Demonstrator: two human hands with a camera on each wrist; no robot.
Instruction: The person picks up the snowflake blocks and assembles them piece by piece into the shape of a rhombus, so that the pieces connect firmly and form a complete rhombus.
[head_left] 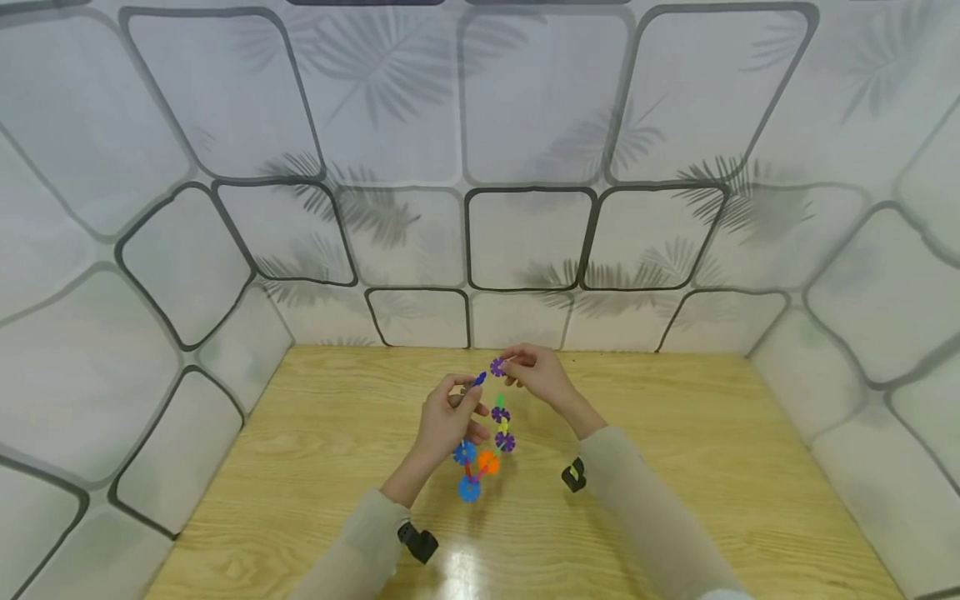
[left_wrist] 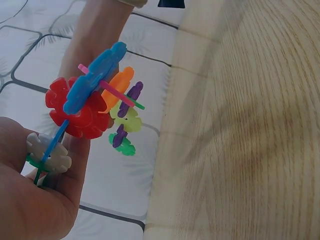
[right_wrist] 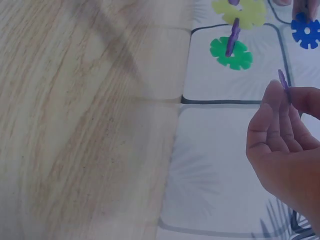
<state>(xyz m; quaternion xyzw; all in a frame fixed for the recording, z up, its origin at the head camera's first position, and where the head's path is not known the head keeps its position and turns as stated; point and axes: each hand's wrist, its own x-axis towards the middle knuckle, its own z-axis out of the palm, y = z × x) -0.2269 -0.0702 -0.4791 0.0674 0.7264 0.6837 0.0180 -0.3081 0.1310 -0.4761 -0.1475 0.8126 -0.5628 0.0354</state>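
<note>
My left hand holds a chain of notched plastic snowflake discs, with a dark blue disc at its upper end by the thumb and fingertips. In the left wrist view a white disc lies within that hand, followed by a red disc and a light blue disc. Further along hang an orange disc, a yellow disc and, at the free end, a green disc. A loose purple disc is pinched between thumb and fingertips of my right hand, a short gap from the dark blue one.
A light wood table lies under both hands. Pale patterned panels close it in at the back and both sides. Black straps hang at the cuffs of both sleeves.
</note>
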